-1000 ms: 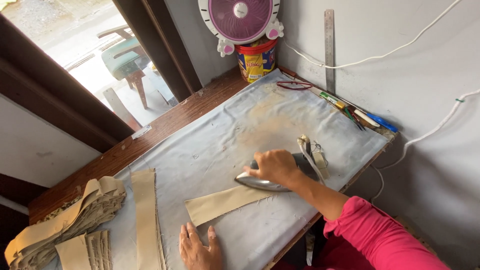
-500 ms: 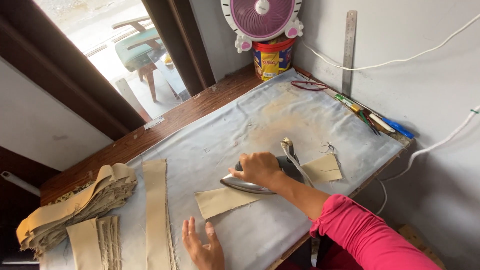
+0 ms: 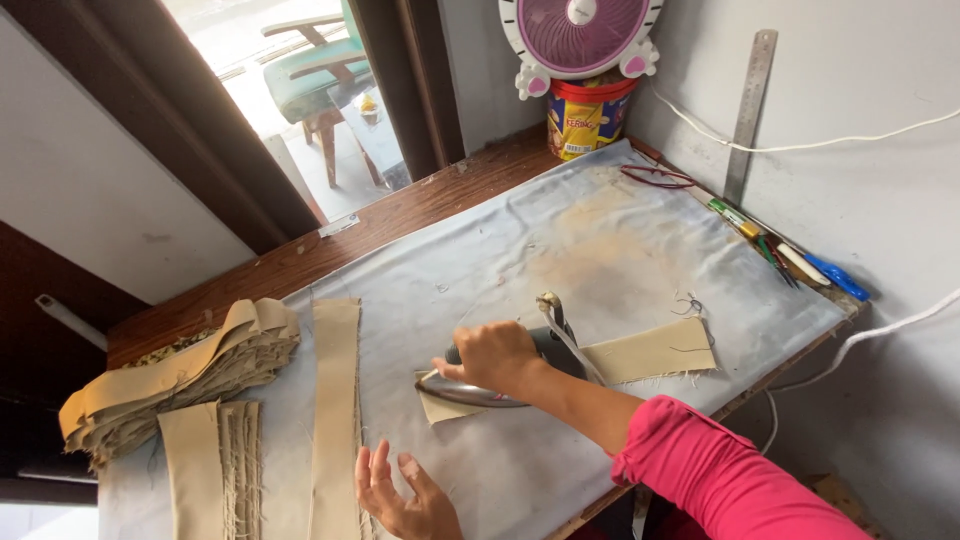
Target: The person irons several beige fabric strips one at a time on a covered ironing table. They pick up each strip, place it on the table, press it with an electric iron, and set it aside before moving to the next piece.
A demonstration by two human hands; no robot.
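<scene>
A person's right hand point(image 3: 495, 355) closes around the handle of a grey clothes iron point(image 3: 500, 380), pressing it down on the left end of a tan fabric strip point(image 3: 640, 355) that lies across the middle of a grey padded ironing cloth point(image 3: 560, 250) covering a wooden table point(image 3: 400, 215). The fist hides most of the handle, and the iron covers the strip's left portion, so only a small tan corner shows beneath its near edge. The arm wears a pink sleeve point(image 3: 720, 470), cut off at the frame's lower right. The left hand point(image 3: 405, 495) hovers at the near edge with fingers spread and holding nothing; its wrist is cut off by the frame, and whether it touches the cloth cannot be told. To the left, a long tan strip point(image 3: 335, 400) lies near-to-far on the cloth, beside shorter frayed strips point(image 3: 215, 465) and a thick folded pile of tan fabric point(image 3: 180, 375) at the table's left end. At the far edge stands a pink-bladed fan point(image 3: 580, 30), partly cropped, in front of a red and yellow tub point(image 3: 585, 120). A metal ruler point(image 3: 752, 105) leans on the right wall above pens and markers point(image 3: 790, 255), with a white cord point(image 3: 850, 135) running along the wall. A green chair point(image 3: 320, 80) shows through the doorway.
</scene>
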